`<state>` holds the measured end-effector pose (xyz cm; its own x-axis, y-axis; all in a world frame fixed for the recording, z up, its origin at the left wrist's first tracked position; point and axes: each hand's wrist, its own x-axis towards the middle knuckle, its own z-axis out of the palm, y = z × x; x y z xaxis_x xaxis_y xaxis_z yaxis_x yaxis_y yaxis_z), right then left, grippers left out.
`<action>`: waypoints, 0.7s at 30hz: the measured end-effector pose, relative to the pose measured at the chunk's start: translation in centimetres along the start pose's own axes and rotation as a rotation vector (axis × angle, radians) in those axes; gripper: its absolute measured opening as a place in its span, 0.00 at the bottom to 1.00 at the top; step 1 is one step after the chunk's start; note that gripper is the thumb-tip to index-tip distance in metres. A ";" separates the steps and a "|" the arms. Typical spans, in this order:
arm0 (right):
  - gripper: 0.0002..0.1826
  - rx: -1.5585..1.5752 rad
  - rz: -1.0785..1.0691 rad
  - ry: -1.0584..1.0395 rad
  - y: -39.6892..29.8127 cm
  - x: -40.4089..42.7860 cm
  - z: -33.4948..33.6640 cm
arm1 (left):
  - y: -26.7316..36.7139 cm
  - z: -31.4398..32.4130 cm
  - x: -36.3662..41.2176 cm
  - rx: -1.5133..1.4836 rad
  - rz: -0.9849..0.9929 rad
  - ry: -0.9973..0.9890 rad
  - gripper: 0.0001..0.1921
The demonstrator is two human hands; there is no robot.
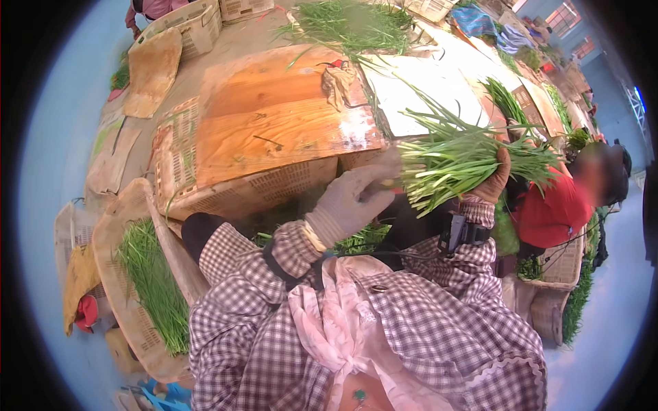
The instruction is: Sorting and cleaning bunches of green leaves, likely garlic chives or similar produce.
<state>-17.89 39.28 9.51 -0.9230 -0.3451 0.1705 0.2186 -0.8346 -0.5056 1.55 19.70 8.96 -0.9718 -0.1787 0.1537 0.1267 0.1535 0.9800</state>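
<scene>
Garlic chives or a similar leafy green form a loose bunch (442,159), its pale stem ends pointing left. My right hand (493,177), in a brown glove, grips the bunch around its middle. Left of the stem ends is my left hand (352,203), in a pale knit glove, thumb and fingers apart; its upper fingers are blurred, so contact with the stems is unclear. In front stands a wooden board (277,118) on plastic crates, with a crumpled tan cloth or glove (338,85) on it. Beside it lies a white board (419,97).
A crate of greens (154,282) stands at my left, and more greens (354,25) are heaped beyond the boards. Cut greens (362,239) lie low between my legs. A person in red (555,210) sits close on my right; another person (159,7) is at the far left.
</scene>
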 end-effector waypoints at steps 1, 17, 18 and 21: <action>0.21 -0.061 -0.045 0.019 0.3 -0.1 0.2 | 0.3 0.4 0.2 0.001 -0.005 0.003 0.16; 0.29 -0.350 -0.054 -0.154 3.8 -2.6 4.9 | -0.8 -0.1 0.5 0.650 0.192 0.079 0.21; 0.30 -0.364 -0.069 -0.178 3.9 -2.7 4.9 | -0.8 -0.1 0.3 0.565 0.182 0.083 0.22; 0.27 -0.321 -0.089 -0.047 3.8 -2.3 4.6 | -1.0 0.2 0.0 -0.340 0.200 0.145 0.19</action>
<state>-13.46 34.95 11.09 -0.9166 -0.3028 0.2610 0.0201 -0.6870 -0.7264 1.33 19.78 7.93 -0.8866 -0.3164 0.3373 0.3917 -0.1261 0.9114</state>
